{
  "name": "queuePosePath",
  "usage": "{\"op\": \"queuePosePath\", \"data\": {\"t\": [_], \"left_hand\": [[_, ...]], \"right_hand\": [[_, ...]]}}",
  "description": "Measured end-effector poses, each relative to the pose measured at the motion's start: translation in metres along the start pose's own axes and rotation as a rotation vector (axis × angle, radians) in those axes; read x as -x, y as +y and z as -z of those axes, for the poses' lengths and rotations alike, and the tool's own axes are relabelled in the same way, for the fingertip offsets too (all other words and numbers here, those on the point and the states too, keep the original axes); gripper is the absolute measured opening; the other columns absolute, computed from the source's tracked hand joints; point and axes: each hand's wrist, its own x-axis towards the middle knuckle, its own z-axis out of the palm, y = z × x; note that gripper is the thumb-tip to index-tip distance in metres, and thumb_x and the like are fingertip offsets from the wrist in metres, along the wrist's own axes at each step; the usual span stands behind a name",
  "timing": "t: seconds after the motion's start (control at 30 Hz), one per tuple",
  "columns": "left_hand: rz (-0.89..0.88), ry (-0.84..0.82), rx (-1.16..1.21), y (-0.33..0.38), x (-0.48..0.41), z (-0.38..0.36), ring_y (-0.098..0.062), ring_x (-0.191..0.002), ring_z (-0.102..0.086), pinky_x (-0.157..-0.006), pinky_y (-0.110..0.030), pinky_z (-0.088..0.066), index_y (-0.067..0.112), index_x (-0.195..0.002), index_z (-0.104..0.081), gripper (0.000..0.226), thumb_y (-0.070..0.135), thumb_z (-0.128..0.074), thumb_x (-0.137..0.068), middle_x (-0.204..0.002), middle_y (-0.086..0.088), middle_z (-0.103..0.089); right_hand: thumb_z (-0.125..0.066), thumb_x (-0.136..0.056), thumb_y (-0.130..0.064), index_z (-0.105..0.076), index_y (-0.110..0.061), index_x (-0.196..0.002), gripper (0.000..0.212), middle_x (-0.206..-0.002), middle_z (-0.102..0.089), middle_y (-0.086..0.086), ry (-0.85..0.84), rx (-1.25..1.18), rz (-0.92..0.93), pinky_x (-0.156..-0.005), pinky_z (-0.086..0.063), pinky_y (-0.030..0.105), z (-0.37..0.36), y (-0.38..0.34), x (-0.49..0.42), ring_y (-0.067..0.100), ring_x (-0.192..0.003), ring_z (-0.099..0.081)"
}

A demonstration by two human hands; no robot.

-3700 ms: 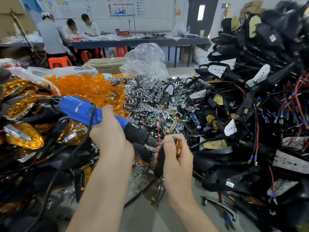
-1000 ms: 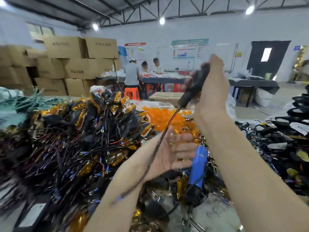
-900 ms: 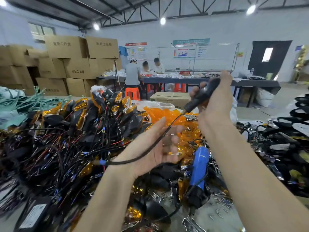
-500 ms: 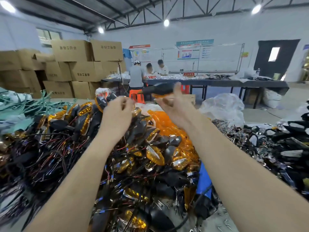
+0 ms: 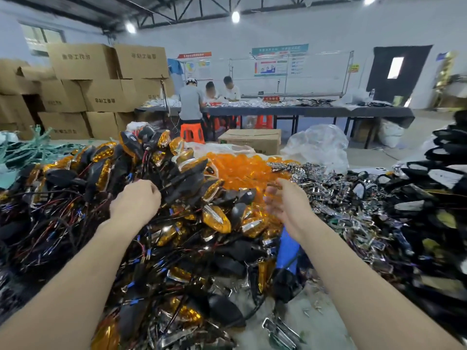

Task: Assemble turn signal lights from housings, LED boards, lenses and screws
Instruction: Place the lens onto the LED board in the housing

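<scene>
Left hand [image 5: 135,198]: curled against finished lights [image 5: 214,218], hold unclear. Right hand [image 5: 285,203]: loose, spread, empty; orange lenses [image 5: 242,170] just beyond fingertips. Likely light, rigid, glossy plastic, snag-prone wires. Take by black housing, not lens.

Grey workbench [image 5: 328,329] carrying heaps: wired turn signals [image 5: 177,223] (left), orange lenses [image 5: 240,170] (centre), chrome parts [image 5: 328,198], black housings [image 5: 444,178] (right); blue electric screwdriver [image 5: 288,248] and screws [image 5: 312,310] in front.
</scene>
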Motion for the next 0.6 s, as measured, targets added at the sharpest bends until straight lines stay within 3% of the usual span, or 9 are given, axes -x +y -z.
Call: {"op": "queuePosePath", "data": {"t": [0.1,0.27,0.43,0.6], "left_hand": [[-0.017,0.096,-0.031,0.019,0.013,-0.003,-0.040,-0.107,-0.056,-0.085,-0.047,-0.047,0.013,-0.126,-0.062,0.033,0.026,-0.046,-0.100,-0.120,-0.019,-0.059],[-0.149,0.266,0.000,0.068,0.040,-0.007,-0.043,-0.115,-0.050,-0.094,-0.053,-0.042,0.007,-0.131,-0.057,0.037,0.025,-0.047,-0.099,-0.124,-0.025,-0.056],[-0.299,0.152,0.155,0.128,0.063,-0.031,-0.036,-0.116,-0.051,-0.093,-0.048,-0.045,0.013,-0.133,-0.056,0.037,0.028,-0.046,-0.101,-0.126,-0.015,-0.059],[-0.388,-0.083,0.237,0.171,0.072,-0.071,-0.030,-0.110,-0.057,-0.090,-0.049,-0.051,0.015,-0.131,-0.055,0.035,0.030,-0.046,-0.100,-0.118,-0.008,-0.062]], "right_hand": [[-0.049,-0.108,-0.023,-0.056,-0.016,-0.121,0.017,-0.080,-0.064,0.002,0.100,-0.016,0.024,-0.046,-0.049,0.025,0.037,0.002,0.000,0.012,-0.054,-0.059],[-0.045,-0.108,-0.019,-0.056,-0.017,-0.114,0.012,-0.076,-0.062,0.002,0.259,-0.077,0.044,-0.051,-0.047,0.026,0.094,0.007,0.007,0.014,-0.054,-0.056],[-0.044,-0.109,-0.018,-0.055,-0.015,-0.112,0.012,-0.083,-0.063,0.005,0.342,-0.048,0.067,-0.047,-0.046,0.024,0.137,0.005,0.014,0.016,-0.057,-0.055],[-0.047,-0.109,-0.021,-0.056,-0.019,-0.102,0.012,-0.080,-0.067,0.002,0.374,-0.043,0.088,-0.052,-0.049,0.028,0.161,0.004,0.013,0.013,-0.055,-0.057]]}}
